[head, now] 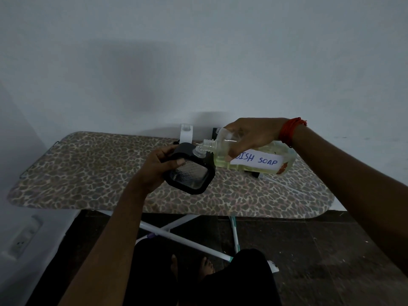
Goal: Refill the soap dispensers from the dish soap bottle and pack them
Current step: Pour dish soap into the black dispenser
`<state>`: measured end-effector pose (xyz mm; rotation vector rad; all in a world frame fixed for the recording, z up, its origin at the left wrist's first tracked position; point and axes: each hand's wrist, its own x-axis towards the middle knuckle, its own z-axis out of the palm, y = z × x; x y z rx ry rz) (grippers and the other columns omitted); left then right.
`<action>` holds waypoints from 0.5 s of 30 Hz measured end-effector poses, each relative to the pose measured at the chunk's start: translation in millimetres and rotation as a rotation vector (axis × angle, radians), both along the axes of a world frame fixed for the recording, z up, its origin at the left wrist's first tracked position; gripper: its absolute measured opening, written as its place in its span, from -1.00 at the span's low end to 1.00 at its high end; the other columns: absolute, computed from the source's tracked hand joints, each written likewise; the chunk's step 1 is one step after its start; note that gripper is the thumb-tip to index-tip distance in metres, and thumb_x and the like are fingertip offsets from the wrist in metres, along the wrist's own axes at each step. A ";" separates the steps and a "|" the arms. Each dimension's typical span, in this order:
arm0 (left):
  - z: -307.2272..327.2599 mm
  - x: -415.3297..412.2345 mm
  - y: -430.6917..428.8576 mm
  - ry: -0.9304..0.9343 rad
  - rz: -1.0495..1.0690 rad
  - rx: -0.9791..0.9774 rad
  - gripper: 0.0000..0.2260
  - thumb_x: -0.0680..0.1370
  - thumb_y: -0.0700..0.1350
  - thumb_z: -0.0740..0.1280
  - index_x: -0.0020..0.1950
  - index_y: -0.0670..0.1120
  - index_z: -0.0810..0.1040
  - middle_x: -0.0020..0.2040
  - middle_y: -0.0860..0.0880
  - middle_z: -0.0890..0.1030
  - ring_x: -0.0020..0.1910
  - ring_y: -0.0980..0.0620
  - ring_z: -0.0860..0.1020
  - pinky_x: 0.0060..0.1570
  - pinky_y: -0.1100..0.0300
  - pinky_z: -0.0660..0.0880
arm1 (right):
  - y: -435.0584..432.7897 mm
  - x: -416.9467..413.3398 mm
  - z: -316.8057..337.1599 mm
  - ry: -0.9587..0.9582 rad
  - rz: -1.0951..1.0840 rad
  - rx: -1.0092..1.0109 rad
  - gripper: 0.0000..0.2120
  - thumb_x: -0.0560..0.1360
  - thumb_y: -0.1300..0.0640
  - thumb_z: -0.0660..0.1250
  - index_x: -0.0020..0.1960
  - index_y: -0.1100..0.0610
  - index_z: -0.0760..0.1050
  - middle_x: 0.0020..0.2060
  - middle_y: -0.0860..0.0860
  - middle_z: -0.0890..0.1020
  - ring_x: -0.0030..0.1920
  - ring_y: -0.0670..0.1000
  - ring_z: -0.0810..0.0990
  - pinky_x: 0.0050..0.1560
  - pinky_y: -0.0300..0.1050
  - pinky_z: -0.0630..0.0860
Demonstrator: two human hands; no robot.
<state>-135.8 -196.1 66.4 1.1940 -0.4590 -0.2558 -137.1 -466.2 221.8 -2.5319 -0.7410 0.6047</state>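
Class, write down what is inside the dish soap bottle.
Pale yellowish liquid, pooled along the lower side of the tilted bottle. Its label and the right hand cover the rest.

I can read just one thing here. A white label (pixel 262 161) is stuck on the side of the clear dish soap bottle (pixel 220 161). It says "DISH SOAP" in blue hand-written letters. A finger of my right hand (pixel 251 134) covers part of the D.

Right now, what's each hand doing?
Left hand: grips the black soap dispenser.
Right hand: grips the tilted dish soap bottle.
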 end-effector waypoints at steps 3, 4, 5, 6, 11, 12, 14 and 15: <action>1.3 -1.2 -1.3 -0.013 0.003 0.002 -0.50 0.26 0.02 0.63 0.15 -0.09 0.66 0.02 -0.07 0.69 0.02 -0.05 0.64 -0.01 0.12 0.57 | -1.4 2.3 -0.7 -0.019 0.000 -0.005 -0.77 0.43 0.00 0.54 0.04 0.00 0.62 -0.08 0.11 0.69 -0.15 0.11 0.64 -0.08 0.02 0.54; 1.6 -1.2 -1.4 -0.014 0.003 0.002 -0.50 0.26 0.02 0.63 0.15 -0.09 0.65 0.02 -0.08 0.68 0.03 -0.06 0.64 0.00 0.11 0.57 | -1.3 2.2 -0.5 -0.021 0.006 0.002 -0.74 0.41 -0.03 0.54 0.04 0.00 0.62 -0.07 0.13 0.69 -0.12 0.15 0.65 -0.07 0.06 0.55; 1.6 -1.1 -1.5 -0.016 0.004 0.004 -0.49 0.27 0.03 0.62 0.16 -0.09 0.65 0.04 -0.09 0.68 0.04 -0.07 0.63 0.02 0.10 0.57 | -0.9 1.9 -0.3 -0.023 0.008 0.001 -0.71 0.38 -0.08 0.55 0.04 -0.01 0.62 -0.06 0.14 0.68 -0.10 0.17 0.65 -0.06 0.09 0.56; 1.3 -0.9 -1.3 -0.019 0.005 0.005 -0.49 0.27 0.03 0.62 0.16 -0.09 0.65 0.04 -0.09 0.68 0.05 -0.08 0.63 0.03 0.09 0.57 | -0.9 2.1 -0.4 -0.022 0.009 -0.003 -0.68 0.36 -0.12 0.54 0.04 -0.01 0.62 -0.06 0.14 0.68 -0.08 0.18 0.65 -0.04 0.12 0.57; 0.2 -0.6 -1.0 -0.021 -0.004 -0.006 -0.50 0.29 0.01 0.61 0.18 -0.10 0.64 0.05 -0.10 0.68 0.05 -0.08 0.63 0.01 0.10 0.57 | -1.1 3.1 -1.9 -0.020 0.006 0.000 -0.72 0.37 -0.08 0.54 0.04 -0.04 0.62 -0.05 0.03 0.70 -0.06 0.04 0.67 0.02 0.03 0.57; 0.0 -0.5 -0.9 -0.020 -0.005 -0.009 -0.49 0.30 0.00 0.61 0.19 -0.12 0.63 0.05 -0.10 0.67 0.05 -0.08 0.63 0.01 0.10 0.57 | -1.2 3.6 -2.6 -0.024 0.005 -0.007 -0.71 0.37 -0.07 0.54 0.05 -0.04 0.62 -0.05 0.02 0.70 -0.06 0.04 0.67 0.03 0.04 0.58; 0.2 -0.8 -1.0 -0.023 -0.009 -0.009 -0.50 0.31 0.00 0.61 0.19 -0.12 0.63 0.05 -0.11 0.67 0.04 -0.08 0.63 0.01 0.10 0.56 | -2.0 4.5 -3.1 -0.024 0.003 -0.010 -0.75 0.41 -0.01 0.55 0.06 -0.02 0.62 -0.05 0.02 0.70 -0.06 0.06 0.68 0.03 0.04 0.58; 0.4 -1.2 -1.3 -0.026 -0.012 -0.008 -0.52 0.31 0.00 0.61 0.17 -0.11 0.63 0.03 -0.09 0.68 0.03 -0.07 0.63 0.00 0.12 0.56 | -2.4 5.0 -3.4 -0.022 0.005 -0.006 -0.76 0.42 0.02 0.54 0.07 -0.02 0.62 -0.04 0.02 0.70 -0.04 0.07 0.67 0.03 0.03 0.58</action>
